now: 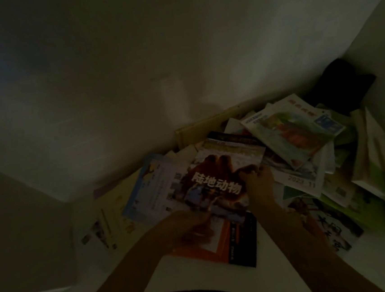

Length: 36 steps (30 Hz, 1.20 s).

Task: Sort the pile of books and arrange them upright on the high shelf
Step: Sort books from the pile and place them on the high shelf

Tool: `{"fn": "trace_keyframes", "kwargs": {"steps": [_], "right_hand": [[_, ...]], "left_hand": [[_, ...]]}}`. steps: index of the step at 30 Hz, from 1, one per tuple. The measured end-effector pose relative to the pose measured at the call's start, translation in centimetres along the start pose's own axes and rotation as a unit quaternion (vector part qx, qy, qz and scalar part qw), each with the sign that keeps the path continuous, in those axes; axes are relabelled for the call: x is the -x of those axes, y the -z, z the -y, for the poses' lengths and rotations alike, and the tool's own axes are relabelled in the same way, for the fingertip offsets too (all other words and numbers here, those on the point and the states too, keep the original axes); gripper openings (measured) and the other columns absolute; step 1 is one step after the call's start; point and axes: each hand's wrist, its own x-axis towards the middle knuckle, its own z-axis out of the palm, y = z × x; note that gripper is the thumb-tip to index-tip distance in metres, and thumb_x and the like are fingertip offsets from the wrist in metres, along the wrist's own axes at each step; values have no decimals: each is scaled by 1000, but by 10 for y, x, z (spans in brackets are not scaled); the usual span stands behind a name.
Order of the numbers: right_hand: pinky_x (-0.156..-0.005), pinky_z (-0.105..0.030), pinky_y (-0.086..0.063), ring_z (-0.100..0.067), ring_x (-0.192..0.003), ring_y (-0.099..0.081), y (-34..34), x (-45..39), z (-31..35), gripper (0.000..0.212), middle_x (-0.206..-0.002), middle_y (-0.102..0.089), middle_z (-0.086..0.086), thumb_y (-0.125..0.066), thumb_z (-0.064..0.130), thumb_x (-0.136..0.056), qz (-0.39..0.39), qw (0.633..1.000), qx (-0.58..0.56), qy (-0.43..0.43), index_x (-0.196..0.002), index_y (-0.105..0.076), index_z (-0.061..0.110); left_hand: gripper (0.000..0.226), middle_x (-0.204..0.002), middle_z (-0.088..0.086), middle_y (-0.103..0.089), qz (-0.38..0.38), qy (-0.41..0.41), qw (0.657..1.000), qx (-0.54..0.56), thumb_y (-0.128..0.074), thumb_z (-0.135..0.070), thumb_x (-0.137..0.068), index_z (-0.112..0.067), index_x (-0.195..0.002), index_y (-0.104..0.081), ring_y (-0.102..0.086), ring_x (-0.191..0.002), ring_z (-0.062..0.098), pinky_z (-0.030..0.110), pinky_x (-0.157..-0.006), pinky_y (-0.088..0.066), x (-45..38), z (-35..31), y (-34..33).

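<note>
Left hand [192,226] and right hand [258,177] each pinch an edge of the thin glossy animal-cover book [219,185]; likely light, floppy and slippery, best supported along its spine.

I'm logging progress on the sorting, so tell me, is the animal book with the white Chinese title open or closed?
Closed. The animal book shows its whole front cover, no inside pages, held by both hands above the pile.

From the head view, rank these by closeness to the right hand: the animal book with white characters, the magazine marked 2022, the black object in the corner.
1. Animal book: the right hand pinches its right edge.
2. Magazine marked 2022: just right of the hand.
3. Black object: far back in the right corner, against the wall.
</note>
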Motion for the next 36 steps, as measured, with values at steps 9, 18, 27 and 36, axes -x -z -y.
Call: {"fn": "trace_keyframes", "kwargs": {"steps": [9,18,27,36], "right_hand": [[-65,-26,-46,-24,-88,-55,28,13,0,38,-109,-57,-16,-56,-5,-87,63,981,166,84,-123,-49,0],[-81,-51,-53,-33,-98,-58,50,40,-22,46,-122,-53,-19,-59,5,-89,1,985,145,89,-131,-41,8],[-80,-50,-55,-36,-107,-58,84,40,-17,44,-127,-54,-20,-61,4,-88,-51,996,6,70,-128,-44,9],[-65,-35,-53,-29,-88,-63,66,42,13,48,-126,-55,-17,-58,2,-89,-31,994,-74,74,-134,-45,12]], "left_hand": [[48,-101,25,-60,-350,-206,869,-284,-65,-35,-79,4,-107,-59,-61,-90,41,46,-73,-50,-35,34,125],[71,-146,12,-32,-122,-261,639,-713,-50,-50,-89,-14,-145,-25,-36,-129,27,37,-104,-33,-65,-90,85],[31,-100,12,-63,-165,-314,824,-442,-55,-25,-92,-4,-114,-62,-60,-90,27,33,-75,-47,-30,-103,103],[29,-94,13,-68,-323,-403,769,-377,-51,-27,-95,-8,-109,-67,-63,-85,30,32,-69,-45,73,-97,118]]}}
